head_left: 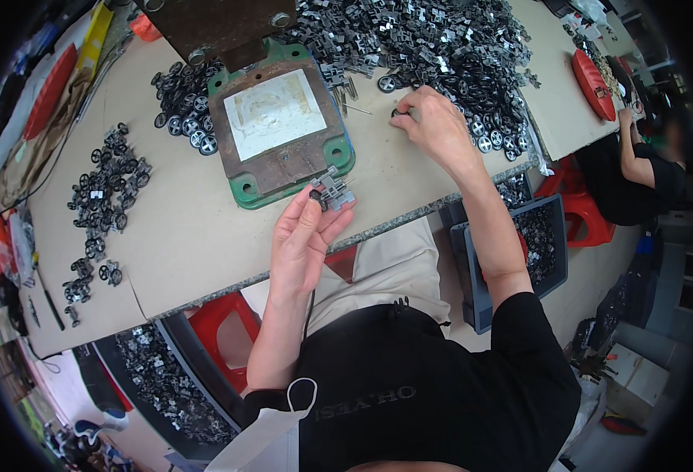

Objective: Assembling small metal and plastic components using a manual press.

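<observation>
Held between the fingers and thumb of my left hand (299, 245) is a small grey toy car chassis (334, 192), with a thin metal axle sticking out and a black wheel (315, 195) at its near side. It is just off the front corner of a green and brown metal press base (244, 182). To the right, my right hand (439, 130) pinches a small black wheel (398, 115) just above the table; the fingers partly hide it. A few thin metal axles (356, 108) lie left of that hand, and a loose wheel (387, 83) lies beyond it.
A large heap of grey chassis (409, 39) covers the far table; black wheels (185, 102) lie left of the press. Wheeled chassis (106, 193) spread at left. Bins (547, 236) (197, 358) flank me below the table. Another person (637, 173) sits at far right.
</observation>
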Motion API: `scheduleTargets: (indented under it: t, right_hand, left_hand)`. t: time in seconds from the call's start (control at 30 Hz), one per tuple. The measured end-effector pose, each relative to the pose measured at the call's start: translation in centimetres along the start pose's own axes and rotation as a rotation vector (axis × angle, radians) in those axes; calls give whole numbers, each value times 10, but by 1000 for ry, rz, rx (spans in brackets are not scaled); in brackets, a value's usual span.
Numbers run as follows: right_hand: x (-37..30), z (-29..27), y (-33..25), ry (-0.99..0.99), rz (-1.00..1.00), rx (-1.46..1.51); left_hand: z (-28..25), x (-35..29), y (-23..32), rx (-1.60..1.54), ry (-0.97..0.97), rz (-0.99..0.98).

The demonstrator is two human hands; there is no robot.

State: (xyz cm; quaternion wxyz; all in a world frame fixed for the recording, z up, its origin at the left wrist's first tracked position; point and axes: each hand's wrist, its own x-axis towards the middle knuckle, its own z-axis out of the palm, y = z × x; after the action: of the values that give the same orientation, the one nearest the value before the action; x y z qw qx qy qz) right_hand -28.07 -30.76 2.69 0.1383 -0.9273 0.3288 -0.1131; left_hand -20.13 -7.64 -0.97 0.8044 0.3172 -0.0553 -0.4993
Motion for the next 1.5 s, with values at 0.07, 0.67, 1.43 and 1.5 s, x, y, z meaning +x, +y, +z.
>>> scheduleTargets:
  t: [0.07, 0.67, 1.43, 1.5]
  right_hand:
    - [0, 0, 2, 23, -18, 138]
    - [-50, 13, -21, -625, 19, 1438]
    - [-72, 28, -48, -400, 158, 1403]
    - [-71, 29, -47, -384, 124, 1417]
  left_hand:
    - [0, 0, 0, 1, -5, -11]
    - [0, 0, -6, 46, 9, 8]
    - [5, 2, -15, 31, 77, 197]
    - [5, 0, -12, 117, 43, 165]
